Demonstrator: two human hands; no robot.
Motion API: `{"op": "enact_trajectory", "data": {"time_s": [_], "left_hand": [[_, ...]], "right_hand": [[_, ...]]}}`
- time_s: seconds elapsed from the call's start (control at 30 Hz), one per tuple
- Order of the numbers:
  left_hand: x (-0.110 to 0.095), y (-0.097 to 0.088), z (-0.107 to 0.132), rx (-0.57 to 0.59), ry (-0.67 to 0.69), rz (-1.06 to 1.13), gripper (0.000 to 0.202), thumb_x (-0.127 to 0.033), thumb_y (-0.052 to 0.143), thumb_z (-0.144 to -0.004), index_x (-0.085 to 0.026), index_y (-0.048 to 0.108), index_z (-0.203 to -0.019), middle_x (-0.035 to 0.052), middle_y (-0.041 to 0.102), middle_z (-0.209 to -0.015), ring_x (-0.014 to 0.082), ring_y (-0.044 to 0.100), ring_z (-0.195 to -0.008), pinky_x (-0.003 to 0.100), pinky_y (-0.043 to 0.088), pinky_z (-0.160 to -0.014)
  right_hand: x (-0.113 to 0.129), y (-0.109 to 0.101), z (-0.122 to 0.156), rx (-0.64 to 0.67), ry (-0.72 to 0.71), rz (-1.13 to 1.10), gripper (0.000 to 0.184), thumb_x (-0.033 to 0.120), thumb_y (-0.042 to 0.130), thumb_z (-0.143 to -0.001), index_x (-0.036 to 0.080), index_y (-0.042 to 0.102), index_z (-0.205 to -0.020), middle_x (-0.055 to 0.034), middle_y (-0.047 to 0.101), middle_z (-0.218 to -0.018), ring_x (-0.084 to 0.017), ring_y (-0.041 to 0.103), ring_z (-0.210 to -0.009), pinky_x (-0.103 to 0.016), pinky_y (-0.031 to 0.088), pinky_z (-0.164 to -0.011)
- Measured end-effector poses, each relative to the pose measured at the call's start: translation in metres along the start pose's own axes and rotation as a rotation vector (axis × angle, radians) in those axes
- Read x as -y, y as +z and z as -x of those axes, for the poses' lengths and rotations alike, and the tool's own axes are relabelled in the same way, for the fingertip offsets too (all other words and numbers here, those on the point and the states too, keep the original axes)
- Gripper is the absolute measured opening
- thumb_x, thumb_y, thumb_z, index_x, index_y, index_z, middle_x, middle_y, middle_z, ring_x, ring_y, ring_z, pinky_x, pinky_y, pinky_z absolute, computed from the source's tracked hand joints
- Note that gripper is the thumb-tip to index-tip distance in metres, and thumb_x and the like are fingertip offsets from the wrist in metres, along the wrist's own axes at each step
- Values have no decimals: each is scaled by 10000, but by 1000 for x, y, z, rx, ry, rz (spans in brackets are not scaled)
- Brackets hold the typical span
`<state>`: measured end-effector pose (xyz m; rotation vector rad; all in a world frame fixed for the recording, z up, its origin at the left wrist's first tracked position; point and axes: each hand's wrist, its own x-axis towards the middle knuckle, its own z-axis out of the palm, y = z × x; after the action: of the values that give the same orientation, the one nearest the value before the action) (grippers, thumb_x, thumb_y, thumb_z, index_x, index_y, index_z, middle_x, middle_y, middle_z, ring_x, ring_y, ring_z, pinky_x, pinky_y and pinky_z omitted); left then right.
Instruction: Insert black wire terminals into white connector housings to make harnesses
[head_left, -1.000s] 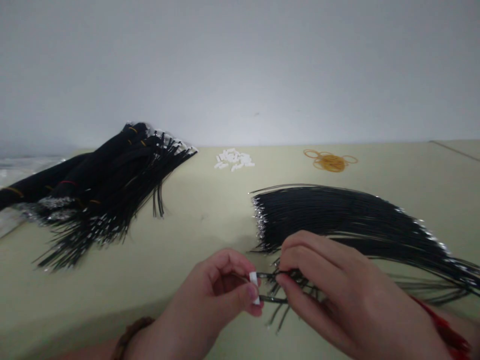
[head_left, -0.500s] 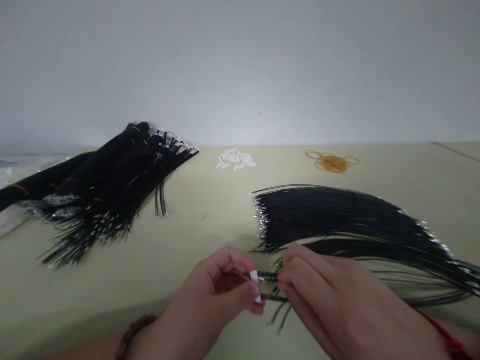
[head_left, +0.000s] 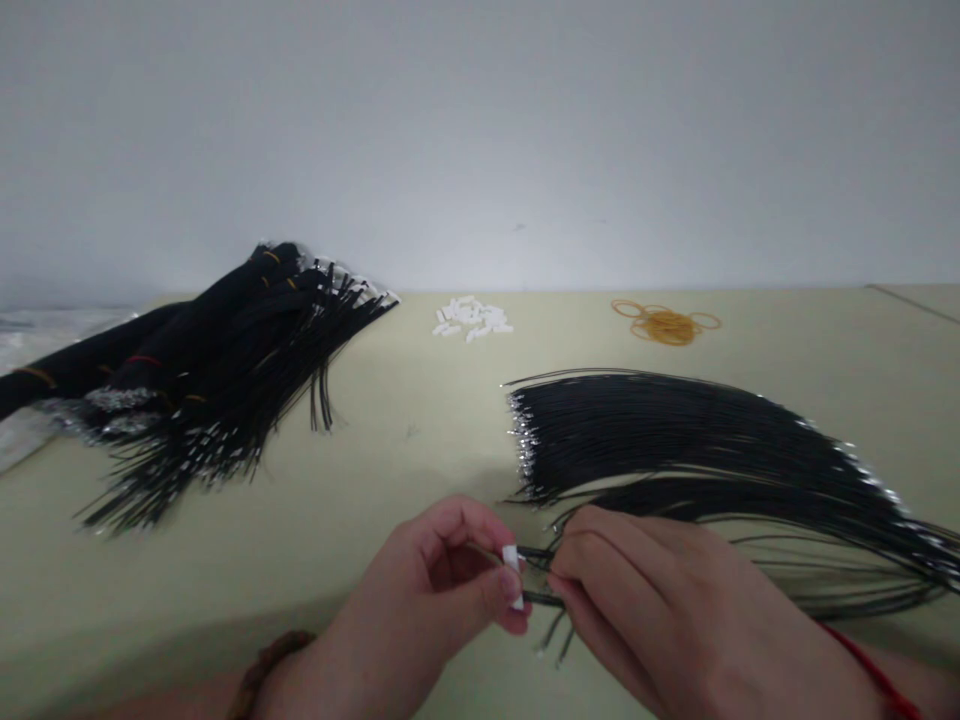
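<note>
My left hand [head_left: 442, 590] pinches a small white connector [head_left: 511, 572] between thumb and forefinger, near the table's front edge. My right hand [head_left: 660, 610] is closed on thin black wires [head_left: 541, 598], their ends meeting the connector. A few loose wire ends hang below the fingers. Just behind my right hand a large fan of black wires [head_left: 675, 435] with silvery tips lies on the table [head_left: 390, 470].
A heap of bundled black wires [head_left: 210, 380] lies at the left, some tied with coloured bands. A small pile of white connectors [head_left: 471, 317] and a cluster of yellow rubber bands [head_left: 664, 322] sit at the back by the grey wall.
My right hand has slid a little left toward the connector, closing the gap between the wire ends and my left hand. The piles on the table have not moved.
</note>
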<state>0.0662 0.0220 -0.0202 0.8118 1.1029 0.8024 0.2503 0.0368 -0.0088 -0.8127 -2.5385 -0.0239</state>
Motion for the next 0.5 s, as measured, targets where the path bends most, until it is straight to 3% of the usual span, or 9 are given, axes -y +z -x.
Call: {"op": "enact_trajectory", "data": {"time_s": [0.27, 0.37, 0.43, 0.5], "left_hand": [[2, 1, 2, 46, -33, -88, 192, -227, 685, -666, -121, 549, -751, 0, 603, -564, 101, 539, -529, 226, 415, -541], [0, 1, 1, 18, -23, -89, 182, -217, 669, -674, -128, 533, -757, -18, 585, -558, 96, 537, -523, 227, 428, -543], [0, 2, 1, 10, -12, -91, 175, -214, 660, -683, -134, 520, -754, -27, 577, -553, 95, 543, -527, 225, 432, -545], [-1, 2, 1, 13, -11, -92, 171, -214, 654, -690, -139, 512, -750, -29, 578, -547, 94, 544, -527, 223, 431, -546]], "right_hand": [[-5, 2, -1, 22, -38, -95, 342, 190, 280, -965, 96, 524, -745, -29, 445, -736, -67, 373, -685, -206, 244, -650], [-25, 3, -8, 74, 54, -149, 257, 219, 351, -942, 105, 553, -832, -28, 469, -810, -65, 393, -746, -189, 279, -682], [-42, 7, -11, 93, 73, -45, 181, 204, 417, -913, 115, 574, -930, -35, 484, -910, -81, 409, -853, -207, 293, -771], [-56, 12, -13, 122, 50, -3, 135, 163, 462, -886, 116, 589, -879, -32, 491, -903, -88, 409, -874, -221, 281, -791]]}}
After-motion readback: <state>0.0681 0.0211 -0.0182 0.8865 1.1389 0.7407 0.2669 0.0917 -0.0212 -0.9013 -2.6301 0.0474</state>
